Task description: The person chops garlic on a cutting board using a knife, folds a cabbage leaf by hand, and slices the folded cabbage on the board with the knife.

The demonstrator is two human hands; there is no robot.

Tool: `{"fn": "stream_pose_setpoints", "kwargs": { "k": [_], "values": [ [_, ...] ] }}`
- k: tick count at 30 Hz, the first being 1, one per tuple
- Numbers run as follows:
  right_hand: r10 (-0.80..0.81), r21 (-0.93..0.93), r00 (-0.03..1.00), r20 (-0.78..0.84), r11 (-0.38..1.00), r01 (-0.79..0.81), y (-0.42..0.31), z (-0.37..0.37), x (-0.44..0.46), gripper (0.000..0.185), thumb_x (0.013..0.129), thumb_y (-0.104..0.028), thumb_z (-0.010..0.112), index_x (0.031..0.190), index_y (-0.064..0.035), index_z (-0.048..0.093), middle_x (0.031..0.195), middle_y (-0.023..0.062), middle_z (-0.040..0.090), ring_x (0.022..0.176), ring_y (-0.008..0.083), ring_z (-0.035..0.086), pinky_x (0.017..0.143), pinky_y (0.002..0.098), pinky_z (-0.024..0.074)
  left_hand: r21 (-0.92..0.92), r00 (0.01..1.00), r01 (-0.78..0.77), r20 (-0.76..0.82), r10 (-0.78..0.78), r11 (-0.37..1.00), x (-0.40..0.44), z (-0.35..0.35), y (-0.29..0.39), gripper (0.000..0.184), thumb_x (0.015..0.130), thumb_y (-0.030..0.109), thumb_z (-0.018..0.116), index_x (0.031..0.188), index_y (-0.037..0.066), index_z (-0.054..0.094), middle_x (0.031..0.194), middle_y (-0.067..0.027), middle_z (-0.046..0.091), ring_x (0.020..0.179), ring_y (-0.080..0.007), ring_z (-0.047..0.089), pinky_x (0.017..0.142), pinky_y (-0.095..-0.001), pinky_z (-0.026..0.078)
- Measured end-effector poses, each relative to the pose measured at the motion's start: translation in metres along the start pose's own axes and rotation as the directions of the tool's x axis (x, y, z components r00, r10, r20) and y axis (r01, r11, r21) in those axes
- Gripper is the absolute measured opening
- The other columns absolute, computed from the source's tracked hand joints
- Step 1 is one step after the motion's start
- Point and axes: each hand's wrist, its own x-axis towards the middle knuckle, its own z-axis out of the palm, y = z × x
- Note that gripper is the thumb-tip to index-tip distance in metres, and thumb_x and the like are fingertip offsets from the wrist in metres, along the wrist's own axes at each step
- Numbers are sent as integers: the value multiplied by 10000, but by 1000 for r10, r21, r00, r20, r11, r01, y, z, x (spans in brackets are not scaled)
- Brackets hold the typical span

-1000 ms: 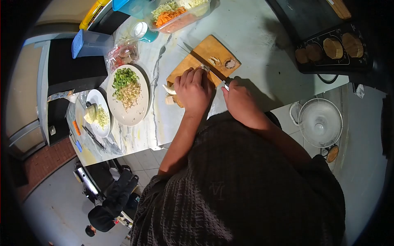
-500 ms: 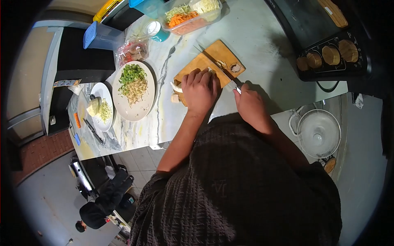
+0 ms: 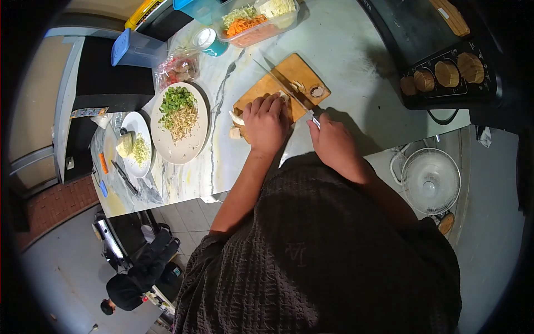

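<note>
A wooden cutting board [image 3: 303,69] lies on the marble table. My right hand [image 3: 334,142] grips the handle of a knife [image 3: 292,92], whose blade crosses the board diagonally. With its fingers bent and together, my left hand [image 3: 266,123] presses on a pale food piece [image 3: 283,96] at the board, beside the blade; most of that piece is hidden. Thin pale slices [image 3: 298,87] and a round brown-and-white piece [image 3: 317,91] rest on the board's right part. Left of my left hand are a white curved piece [image 3: 237,118] and a beige chunk [image 3: 235,133].
An oval plate [image 3: 197,142] of chopped greens, a smaller plate [image 3: 146,165], a dark knife [image 3: 125,178], a bagged item [image 3: 181,69], a teal-white can [image 3: 210,42] and a vegetable container [image 3: 261,36] stand leftward and behind. A black appliance [image 3: 450,75] is at right; a person [image 3: 133,284] is lower left.
The view shifted, moving the table items rightward in the picture. The knife's blade has changed its angle slightly over the board, and my left hand stays on the food.
</note>
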Motion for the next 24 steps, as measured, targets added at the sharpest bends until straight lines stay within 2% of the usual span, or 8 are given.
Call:
{"fn": "stream_pose_setpoints", "kwargs": {
  "k": [8,12,18,20,24],
  "values": [
    [-9,-9,998,54,1000,10,-2,1,0,350,986,-302,539,917,40,563,762,289,649,755,474,654,675,532,531,17,1000,16,-25,-15,1000,0,2,1,109,783,91,721,892,78,722,927,-36,727,894,-225,659,797,-366,452],
    [-34,-21,999,-1,999,34,-1,5,1,340,982,-300,546,912,32,563,748,284,649,735,462,661,663,520,538,26,1000,17,4,-17,1000,3,-3,4,108,783,89,721,890,85,719,931,-32,721,893,-227,654,798,-368,445],
    [-39,-38,999,38,998,40,-2,7,1,327,981,-288,550,905,30,554,730,265,652,704,451,666,637,508,545,10,1000,21,12,-21,1000,1,0,1,103,790,103,724,892,92,714,934,-22,720,901,-225,650,802,-375,436],
    [13,13,997,70,1000,-14,-4,5,1,327,987,-275,542,919,45,547,746,292,645,736,490,641,666,547,515,5,1000,28,3,-28,1000,0,1,1,99,796,107,724,894,95,714,938,-17,721,901,-222,650,801,-371,431],
    [15,35,998,67,999,-18,-8,5,-1,327,988,-269,541,921,51,542,738,299,640,734,494,640,672,545,519,5,999,44,27,-44,999,0,1,3,96,784,102,719,876,78,704,950,-24,714,935,-217,643,809,-373,424]
  ]
}}
